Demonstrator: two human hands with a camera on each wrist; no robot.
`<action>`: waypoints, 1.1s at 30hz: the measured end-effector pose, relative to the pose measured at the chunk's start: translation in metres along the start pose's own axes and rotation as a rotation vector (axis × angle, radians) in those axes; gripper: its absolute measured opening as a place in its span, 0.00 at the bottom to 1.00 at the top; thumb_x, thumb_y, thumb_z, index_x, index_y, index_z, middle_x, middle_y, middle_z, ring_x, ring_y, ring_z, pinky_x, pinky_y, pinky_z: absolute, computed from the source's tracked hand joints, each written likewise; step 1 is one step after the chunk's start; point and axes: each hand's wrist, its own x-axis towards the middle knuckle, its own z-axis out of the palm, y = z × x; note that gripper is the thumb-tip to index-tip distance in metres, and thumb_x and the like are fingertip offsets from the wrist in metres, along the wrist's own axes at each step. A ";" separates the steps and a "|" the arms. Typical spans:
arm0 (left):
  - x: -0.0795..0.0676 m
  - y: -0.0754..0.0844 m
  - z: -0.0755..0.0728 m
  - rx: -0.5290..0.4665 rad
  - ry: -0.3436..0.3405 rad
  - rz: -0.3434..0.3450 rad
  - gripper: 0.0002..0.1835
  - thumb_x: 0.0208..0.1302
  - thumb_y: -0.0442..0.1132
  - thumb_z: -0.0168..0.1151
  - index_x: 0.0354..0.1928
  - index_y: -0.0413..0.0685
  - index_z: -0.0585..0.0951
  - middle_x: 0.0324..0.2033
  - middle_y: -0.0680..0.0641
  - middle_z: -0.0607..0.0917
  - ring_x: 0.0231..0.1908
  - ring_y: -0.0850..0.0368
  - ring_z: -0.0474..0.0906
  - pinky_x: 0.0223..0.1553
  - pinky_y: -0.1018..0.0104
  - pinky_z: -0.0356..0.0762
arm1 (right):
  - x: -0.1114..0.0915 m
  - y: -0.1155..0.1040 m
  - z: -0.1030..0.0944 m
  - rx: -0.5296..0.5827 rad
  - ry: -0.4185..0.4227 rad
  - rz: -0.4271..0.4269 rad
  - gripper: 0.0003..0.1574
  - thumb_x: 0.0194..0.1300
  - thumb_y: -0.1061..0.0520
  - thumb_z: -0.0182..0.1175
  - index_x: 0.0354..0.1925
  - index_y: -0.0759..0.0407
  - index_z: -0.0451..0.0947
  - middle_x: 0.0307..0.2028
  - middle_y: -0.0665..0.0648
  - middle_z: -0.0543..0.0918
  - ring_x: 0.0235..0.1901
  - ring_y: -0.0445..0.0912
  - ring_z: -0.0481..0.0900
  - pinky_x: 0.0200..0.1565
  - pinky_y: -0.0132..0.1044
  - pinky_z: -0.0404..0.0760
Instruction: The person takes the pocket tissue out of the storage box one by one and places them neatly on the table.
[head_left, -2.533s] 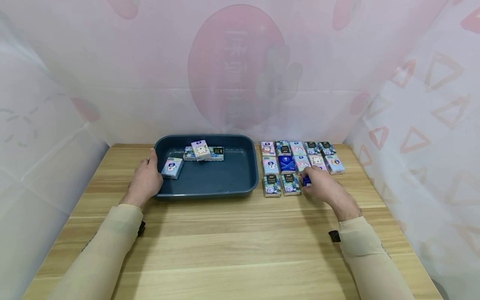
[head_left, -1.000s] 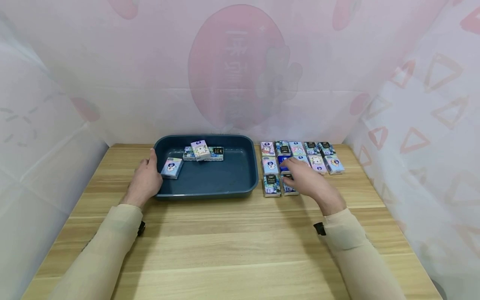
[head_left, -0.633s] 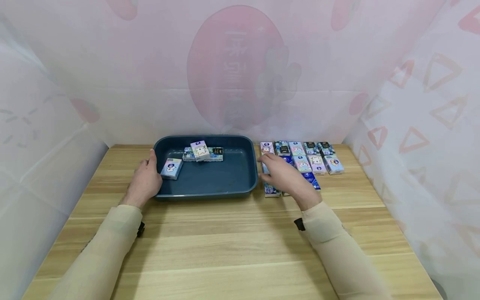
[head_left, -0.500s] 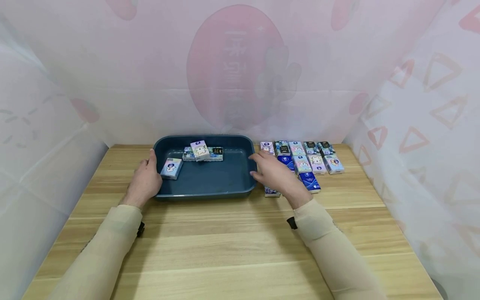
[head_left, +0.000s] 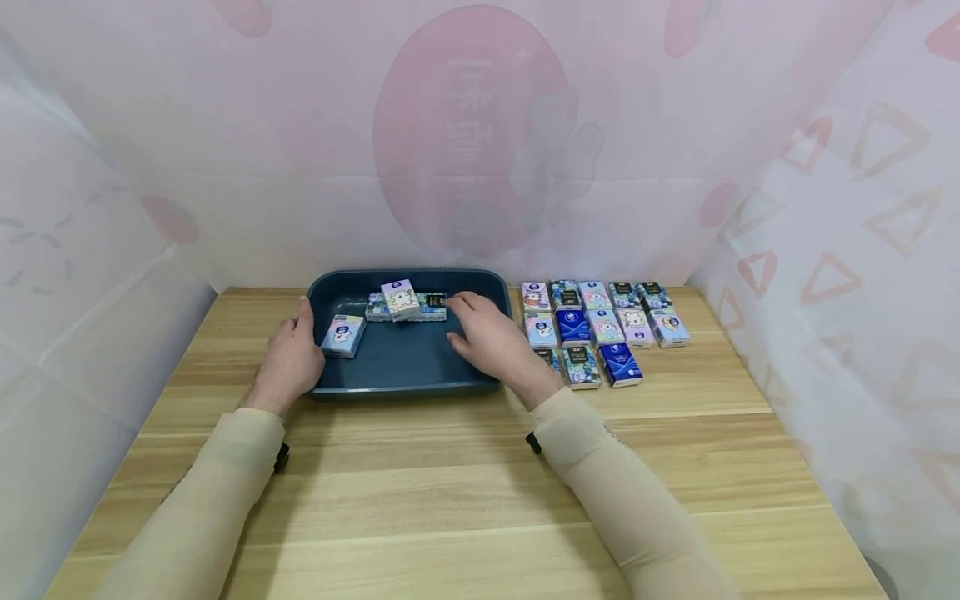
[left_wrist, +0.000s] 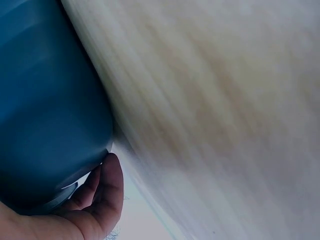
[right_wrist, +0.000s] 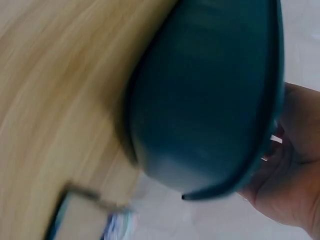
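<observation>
My left hand (head_left: 288,358) grips the left rim of a dark blue rectangular tray (head_left: 405,389); in the left wrist view its thumb and fingers curl over the rim (left_wrist: 70,186). My right hand (head_left: 491,342) is over the tray's right part with nothing visible in it, thumb and fingers apart. Its fingertips are beside the right end of the dark floral tissue packs (head_left: 432,307) lying in the tray. Across those leans a lilac-and-white tissue pack (head_left: 401,298). A light blue tissue pack (head_left: 344,336) rests at the tray's left wall.
Right of the tray, several pocket tissue packs lie in rows on the wooden table (head_left: 420,492), among them a dark blue pack (head_left: 620,365) at the front and a floral pack (head_left: 581,367) beside it. A white printed curtain (head_left: 300,167) stands behind.
My right hand has let go of the dark blue tissue pack at the front row's right end and swung left over the tray. The left hand and tray have stayed put.
</observation>
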 end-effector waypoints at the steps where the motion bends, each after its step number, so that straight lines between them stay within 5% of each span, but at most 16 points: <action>1: 0.000 0.000 0.000 0.000 -0.001 0.000 0.48 0.86 0.29 0.44 0.96 0.40 0.31 0.85 0.13 0.57 0.78 0.14 0.69 0.79 0.14 0.71 | 0.003 -0.003 0.003 -0.005 0.004 0.002 0.37 0.90 0.49 0.67 0.87 0.56 0.73 0.84 0.60 0.79 0.84 0.57 0.78 0.84 0.52 0.81; 12: -0.001 0.000 0.000 0.001 -0.002 -0.004 0.49 0.87 0.29 0.45 0.96 0.42 0.31 0.85 0.13 0.58 0.76 0.16 0.71 0.78 0.14 0.72 | 0.031 -0.028 0.030 -0.038 0.022 0.014 0.39 0.91 0.47 0.66 0.89 0.53 0.70 0.88 0.59 0.74 0.87 0.54 0.74 0.86 0.49 0.79; 20: -0.001 0.002 0.000 0.004 0.003 0.008 0.48 0.87 0.29 0.44 0.96 0.41 0.31 0.84 0.13 0.60 0.73 0.17 0.73 0.78 0.15 0.74 | 0.050 -0.045 0.046 -0.100 -0.018 0.024 0.44 0.91 0.45 0.65 0.94 0.46 0.63 0.94 0.57 0.65 0.93 0.54 0.65 0.92 0.50 0.69; 33: -0.003 0.001 -0.001 -0.002 0.005 0.004 0.49 0.87 0.29 0.44 0.96 0.42 0.30 0.84 0.13 0.59 0.73 0.17 0.73 0.77 0.15 0.73 | 0.076 -0.070 0.059 -0.107 -0.086 0.077 0.47 0.91 0.45 0.64 0.96 0.40 0.59 0.97 0.53 0.56 0.96 0.56 0.57 0.92 0.57 0.68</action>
